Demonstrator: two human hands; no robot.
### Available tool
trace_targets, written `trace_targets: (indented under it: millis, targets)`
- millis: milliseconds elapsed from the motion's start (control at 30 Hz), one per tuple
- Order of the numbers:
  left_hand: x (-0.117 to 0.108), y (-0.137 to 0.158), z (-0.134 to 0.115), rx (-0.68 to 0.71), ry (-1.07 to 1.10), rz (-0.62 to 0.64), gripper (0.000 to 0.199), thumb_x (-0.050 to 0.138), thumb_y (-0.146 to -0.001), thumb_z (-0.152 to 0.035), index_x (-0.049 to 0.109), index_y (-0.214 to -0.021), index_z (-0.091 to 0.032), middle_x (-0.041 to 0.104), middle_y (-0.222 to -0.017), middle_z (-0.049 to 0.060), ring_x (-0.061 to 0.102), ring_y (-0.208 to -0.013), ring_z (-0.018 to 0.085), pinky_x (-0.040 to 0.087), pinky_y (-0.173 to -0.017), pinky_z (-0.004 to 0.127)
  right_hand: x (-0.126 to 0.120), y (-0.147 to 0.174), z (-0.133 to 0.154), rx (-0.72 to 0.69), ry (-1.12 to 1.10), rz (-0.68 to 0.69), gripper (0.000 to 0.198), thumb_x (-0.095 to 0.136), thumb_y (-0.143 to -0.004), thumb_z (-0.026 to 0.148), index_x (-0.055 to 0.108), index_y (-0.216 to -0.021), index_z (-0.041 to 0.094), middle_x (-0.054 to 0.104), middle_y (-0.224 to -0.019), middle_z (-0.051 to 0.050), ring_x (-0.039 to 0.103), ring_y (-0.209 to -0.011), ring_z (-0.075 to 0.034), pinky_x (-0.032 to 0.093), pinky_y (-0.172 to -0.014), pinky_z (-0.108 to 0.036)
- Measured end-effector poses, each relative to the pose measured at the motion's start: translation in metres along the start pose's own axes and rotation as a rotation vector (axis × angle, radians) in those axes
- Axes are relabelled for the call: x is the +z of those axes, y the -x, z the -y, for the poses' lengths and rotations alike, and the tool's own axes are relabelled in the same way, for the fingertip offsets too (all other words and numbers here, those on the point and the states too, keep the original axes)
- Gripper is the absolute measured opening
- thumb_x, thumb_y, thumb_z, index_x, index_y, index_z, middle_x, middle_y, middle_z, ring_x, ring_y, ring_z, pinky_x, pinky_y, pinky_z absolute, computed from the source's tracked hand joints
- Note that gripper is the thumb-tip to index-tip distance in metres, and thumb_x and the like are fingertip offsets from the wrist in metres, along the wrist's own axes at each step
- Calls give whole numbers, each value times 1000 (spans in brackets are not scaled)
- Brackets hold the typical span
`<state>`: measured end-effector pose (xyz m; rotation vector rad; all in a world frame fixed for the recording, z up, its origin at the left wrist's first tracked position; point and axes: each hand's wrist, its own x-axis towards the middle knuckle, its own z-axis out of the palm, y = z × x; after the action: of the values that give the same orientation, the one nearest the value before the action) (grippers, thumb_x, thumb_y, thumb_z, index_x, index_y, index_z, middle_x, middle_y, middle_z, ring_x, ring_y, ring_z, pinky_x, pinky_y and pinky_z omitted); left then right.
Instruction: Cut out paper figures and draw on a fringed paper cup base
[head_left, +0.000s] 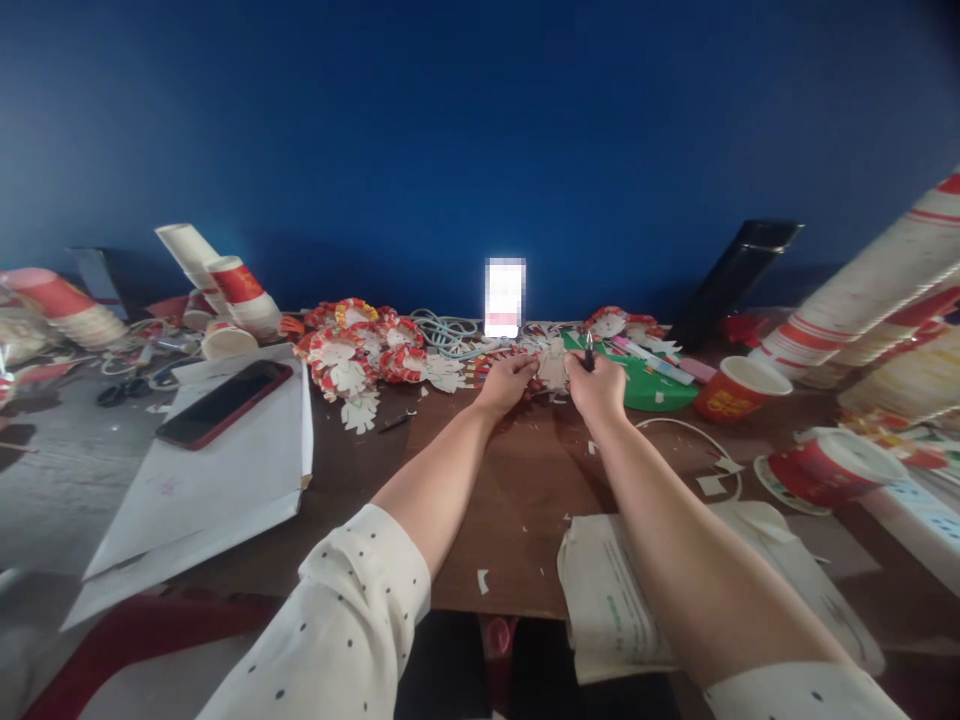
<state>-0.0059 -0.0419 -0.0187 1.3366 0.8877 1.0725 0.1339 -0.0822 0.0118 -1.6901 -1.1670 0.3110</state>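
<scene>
Between my two hands is a pale paper cutout [553, 366] with a jagged outline. My left hand [508, 387] is closed, its fingertips pinching the cutout's left edge. On the other side, my right hand [601, 388] is curled around a dark pen [589, 352] whose tip points up. Its thumb and finger also touch the cutout's right edge. To the left lies a pile of red-and-white paper cup crafts [349, 345] with similar pale cutouts. A green sheet [660, 388] with markers on it is just right of my right hand.
A lit phone [505, 300] stands against the blue wall. Another phone [225, 402] lies on white boards [202, 490] at left. Red paper cups [739, 390] and long cup stacks [862, 280] stand at right. A folded cloth bag [611, 600] lies under my right forearm. Paper scraps dot the table [517, 500].
</scene>
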Motion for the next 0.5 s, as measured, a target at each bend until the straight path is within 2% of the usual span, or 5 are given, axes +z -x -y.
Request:
trace_targets:
  millis: [133, 500]
  targets:
    - [1, -1, 1, -1, 9, 6, 20, 59, -88, -24, 72, -98, -12, 61, -66, 1, 57, -59, 11, 40, -49, 20, -1, 0, 1, 4, 16, -11, 30, 57, -79, 34, 77, -90, 14, 74, -75, -10, 67, -75, -25, 49, -76, -34]
    - [2, 7, -8, -35, 40, 14, 24, 67, -83, -35, 71, -89, -12, 65, -69, 3, 57, -59, 12, 40, -50, 21, 1, 0, 0, 2, 29, -36, 22, 58, -76, 34, 72, -79, 17, 72, -73, -10, 67, -74, -27, 50, -77, -37]
